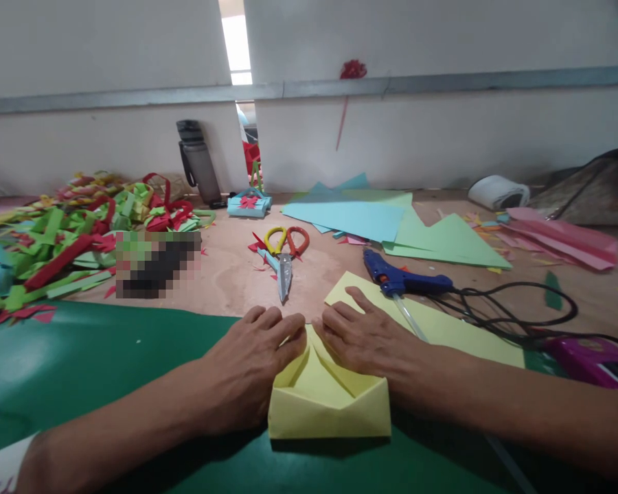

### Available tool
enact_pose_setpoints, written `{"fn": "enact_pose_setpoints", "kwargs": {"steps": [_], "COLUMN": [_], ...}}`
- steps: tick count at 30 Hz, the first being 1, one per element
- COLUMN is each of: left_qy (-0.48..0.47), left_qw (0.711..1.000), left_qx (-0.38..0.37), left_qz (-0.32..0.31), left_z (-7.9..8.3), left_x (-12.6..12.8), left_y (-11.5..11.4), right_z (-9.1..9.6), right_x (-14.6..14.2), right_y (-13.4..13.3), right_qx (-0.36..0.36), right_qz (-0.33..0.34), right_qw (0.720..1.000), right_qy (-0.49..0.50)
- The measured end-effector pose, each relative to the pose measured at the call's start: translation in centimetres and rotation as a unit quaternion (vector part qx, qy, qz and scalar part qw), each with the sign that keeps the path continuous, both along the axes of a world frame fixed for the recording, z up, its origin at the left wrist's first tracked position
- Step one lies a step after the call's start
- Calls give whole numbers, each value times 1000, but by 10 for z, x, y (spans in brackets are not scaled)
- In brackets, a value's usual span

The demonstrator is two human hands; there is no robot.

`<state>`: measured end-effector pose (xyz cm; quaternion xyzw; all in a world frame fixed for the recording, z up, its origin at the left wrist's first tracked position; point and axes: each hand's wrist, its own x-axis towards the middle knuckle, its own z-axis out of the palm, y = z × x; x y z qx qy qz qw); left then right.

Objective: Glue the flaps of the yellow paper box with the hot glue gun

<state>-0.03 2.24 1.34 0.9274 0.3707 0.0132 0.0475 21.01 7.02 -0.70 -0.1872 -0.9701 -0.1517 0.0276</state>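
My left hand (pixel 255 357) and right hand (pixel 363 336) pressed flat on the folded yellow paper (pixel 329 398), just below the scissors (pixel 284 257); light, creasable, best pinched at edges.

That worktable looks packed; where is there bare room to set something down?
Bare green mat lies left of the left hand, below the paper strips. A bare wooden patch sits left of the scissors. Crowded: right side, with glue gun, cable and paper sheets.
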Motion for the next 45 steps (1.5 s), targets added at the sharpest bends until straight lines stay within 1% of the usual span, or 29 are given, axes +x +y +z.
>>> {"fn": "enact_pose_setpoints", "kwargs": {"steps": [3, 6, 9, 12, 18, 21, 23, 24, 26, 28, 30, 31, 33, 34, 36, 38, 40, 42, 44, 45], "left_qy": [9, 18, 25, 29, 30, 2, -12, -14, -10, 2, 8, 5, -4, -8, -13, -13, -12, -13, -15, -14], "left_qw": [1000, 1000, 1000, 999, 999, 999, 999, 999, 999, 1000, 1000, 1000, 1000, 1000, 1000, 1000, 1000, 1000, 1000, 1000], "left_qx": [0, -4, 2, 13, -10, -10, -11, -12, -15, -19, -21, -20, -17, -16, -18, -19, -13, -2, 4, 4], "left_qz": [8, 8, 9, 16, 31, 39, 40, 39, 28, 16, 11, 11, 12, 12, 11, 10, 6, 4, 4, 4], "left_z": [6, 10, 10, 9, 9, 5, 3, 3, 4, 7, 8, 7, 5, 3, 0, -2, -3, -4, -3, -2], "left_x": [1, 2, 3, 3, 4, 2, 1, 1, 1, 1, 1, 1, 1, 0, 0, 0, 0, 0, 0, -1], "left_y": [0, 1, 1, 1, -3, -5, -5, -4, -3, -2, -1, -1, 0, 0, 0, 1, 2, 3, 2, 2], "right_z": [-2, -1, 6, 14, 18, 21, 23, 24, 24, 24, 22, 21, 19, 19, 18, 16, 13, 10, 12, 15], "right_x": [1, 4, 6, 6, 8, 11, 12, 12, 11, 11, 11, 11, 12, 12, 11, 9, 5, 4, 5, 6], "right_y": [-1, -1, -4, -6, -7, -5, -4, -4, -4, -6, -7, -8, -8, -8, -6, -2, 3, 7, 9, 9], "right_qx": [39, 117, 190, 208, 145, 104, 33, -22, -146, -250, -314, -331, -341, -334, -301, -268, -239, -208, -180, -180], "right_qz": [-8, -11, -16, -31, -68, -75, -78, -77, -65, -49, -41, -35, -13, 2, 28, 32, 7, -38, -76, -87], "right_qw": [999, 993, 980, 975, 984, 985, 980, 974, 953, 930, 914, 911, 913, 919, 936, 951, 963, 969, 966, 959], "right_qy": [-5, 22, 62, 79, 75, 116, 179, 211, 256, 264, 253, 245, 224, 210, 180, 151, 127, 126, 169, 203]}}
